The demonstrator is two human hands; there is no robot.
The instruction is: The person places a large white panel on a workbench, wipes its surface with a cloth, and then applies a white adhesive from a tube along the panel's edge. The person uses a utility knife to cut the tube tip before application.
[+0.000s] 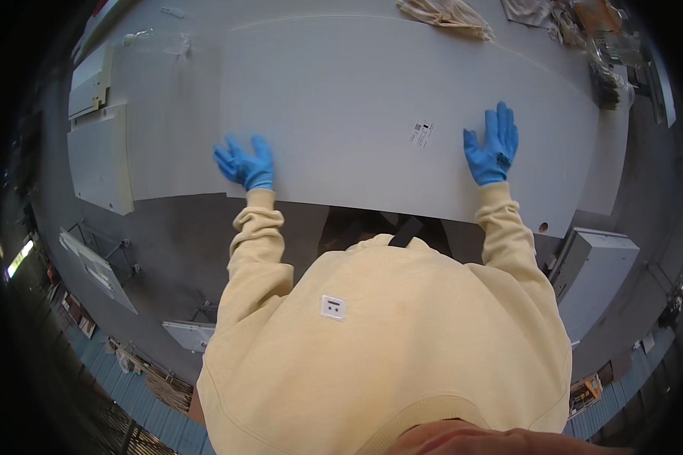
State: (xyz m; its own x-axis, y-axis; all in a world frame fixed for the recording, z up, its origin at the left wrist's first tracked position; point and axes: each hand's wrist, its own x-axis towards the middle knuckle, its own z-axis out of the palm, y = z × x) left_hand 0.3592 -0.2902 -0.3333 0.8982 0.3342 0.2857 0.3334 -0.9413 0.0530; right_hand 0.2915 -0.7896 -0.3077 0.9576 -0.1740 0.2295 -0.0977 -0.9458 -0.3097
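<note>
A large white panel [341,98] lies flat across the worktable in front of me. My left hand [247,163], in a blue glove, rests on the panel near its left end with the fingers spread. My right hand [493,145], gloved the same way, lies flat toward the panel's right end, fingers stretched away from me and thumb apart. Neither hand holds anything. Between them, closer to the right hand, a small white printed label [422,133] is stuck on the surface. A round hole [542,227] shows near the panel's near right corner.
Smaller white panels [99,159] stand at the left end of the table [174,129]. Cloths [449,17] lie along the far edge, with a dark-bristled brush [605,85] at the far right. Stacked white panels [596,273] stand on the right, below table level.
</note>
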